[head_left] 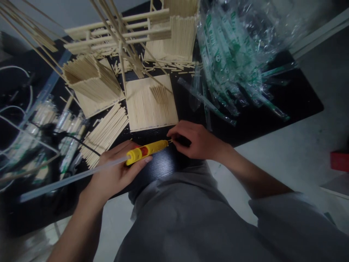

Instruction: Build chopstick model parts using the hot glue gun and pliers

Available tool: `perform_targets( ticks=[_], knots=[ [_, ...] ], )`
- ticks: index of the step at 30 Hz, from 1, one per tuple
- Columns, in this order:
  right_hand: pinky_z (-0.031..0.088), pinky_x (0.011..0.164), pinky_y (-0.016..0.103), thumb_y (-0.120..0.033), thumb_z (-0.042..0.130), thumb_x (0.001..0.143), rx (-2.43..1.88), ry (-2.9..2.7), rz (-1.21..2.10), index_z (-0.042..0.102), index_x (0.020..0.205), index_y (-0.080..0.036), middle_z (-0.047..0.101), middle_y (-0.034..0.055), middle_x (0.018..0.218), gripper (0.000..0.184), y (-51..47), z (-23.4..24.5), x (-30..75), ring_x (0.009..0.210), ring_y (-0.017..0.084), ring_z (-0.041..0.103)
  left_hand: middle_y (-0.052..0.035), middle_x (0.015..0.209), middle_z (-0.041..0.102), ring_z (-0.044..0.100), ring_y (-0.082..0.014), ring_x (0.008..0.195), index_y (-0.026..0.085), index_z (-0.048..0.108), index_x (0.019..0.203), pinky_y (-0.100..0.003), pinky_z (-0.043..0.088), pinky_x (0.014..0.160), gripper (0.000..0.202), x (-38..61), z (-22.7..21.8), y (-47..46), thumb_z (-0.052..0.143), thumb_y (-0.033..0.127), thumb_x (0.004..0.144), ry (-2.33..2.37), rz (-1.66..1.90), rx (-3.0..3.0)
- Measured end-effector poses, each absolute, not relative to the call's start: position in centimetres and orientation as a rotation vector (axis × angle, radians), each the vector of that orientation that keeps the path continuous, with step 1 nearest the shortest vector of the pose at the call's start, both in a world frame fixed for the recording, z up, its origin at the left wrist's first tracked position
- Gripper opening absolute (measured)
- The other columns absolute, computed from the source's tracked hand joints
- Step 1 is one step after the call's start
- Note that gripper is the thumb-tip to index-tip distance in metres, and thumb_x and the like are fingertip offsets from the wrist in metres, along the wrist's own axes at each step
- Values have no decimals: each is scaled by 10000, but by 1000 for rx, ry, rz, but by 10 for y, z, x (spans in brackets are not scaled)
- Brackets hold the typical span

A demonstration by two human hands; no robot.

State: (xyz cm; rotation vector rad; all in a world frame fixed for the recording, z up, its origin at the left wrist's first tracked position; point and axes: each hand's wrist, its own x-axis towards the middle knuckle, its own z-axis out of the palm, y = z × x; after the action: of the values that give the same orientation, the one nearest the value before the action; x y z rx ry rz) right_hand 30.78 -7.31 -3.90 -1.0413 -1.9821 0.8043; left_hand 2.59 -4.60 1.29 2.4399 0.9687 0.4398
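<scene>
My left hand (117, 173) is wrapped around a yellow pen-style glue gun (148, 149), the fingers closed on its rear end with the thumb lying along the top. It seems held low like this so that the tip stays steady. The glue gun lies almost flat just above the near edge of the black table (286, 105), over my grey-trousered lap (191, 218). Its long axis runs from lower left to upper right, and the nozzle points right and slightly away from me. A long clear glue stick (71, 179) juts out of the back of the glue gun, carrying the same line down to the left. A thin black cord (81, 143) trails off to the left of the glue gun.

My right hand (200, 142) sits right at the glue gun's nozzle. Its fingers are curled narrow and drawn together, probably to keep something small under the tip. I cannot tell whether they pinch anything, because the hand hides that spot.

Just beyond the glue gun lies a flat square panel of wooden sticks (151, 105) set side by side. Beyond the glue gun and to its left are a loose heap of sticks (105, 133) and an open box built of sticks (91, 82). Far beyond the glue gun and to its right is a pile of clear plastic wrappers with green print (234, 54).
</scene>
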Motion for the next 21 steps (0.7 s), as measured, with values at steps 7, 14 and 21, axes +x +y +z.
perform_targets(
  ticks=[7, 14, 21],
  knots=[
    [582, 858, 355, -59, 566, 941, -1042, -1989, 804, 647, 1107, -196, 723, 70, 1028, 230, -73, -37, 308, 942, 205, 696, 5, 819, 683, 648, -142, 657, 225, 649, 880, -267, 487, 564, 139, 14, 17, -48, 678, 315, 982, 1005, 413, 2435],
    [567, 925, 404, -108, 615, 947, -1015, -2046, 768, 668, 1109, -185, 721, 96, 1054, 187, -72, -39, 304, 1018, 244, 683, 3, 844, 669, 650, -124, 665, 220, 630, 908, -248, 494, 574, 118, 5, 16, -51, 689, 292, 982, 997, 416, 2434],
    [506, 858, 395, -129, 656, 928, -1085, -2164, 603, 702, 969, -179, 717, 94, 993, 79, -70, -41, 293, 923, 240, 661, -3, 840, 690, 652, -140, 659, 231, 656, 885, -268, 494, 575, 148, 6, 15, -51, 681, 341, 982, 1026, 408, 2395]
  ],
)
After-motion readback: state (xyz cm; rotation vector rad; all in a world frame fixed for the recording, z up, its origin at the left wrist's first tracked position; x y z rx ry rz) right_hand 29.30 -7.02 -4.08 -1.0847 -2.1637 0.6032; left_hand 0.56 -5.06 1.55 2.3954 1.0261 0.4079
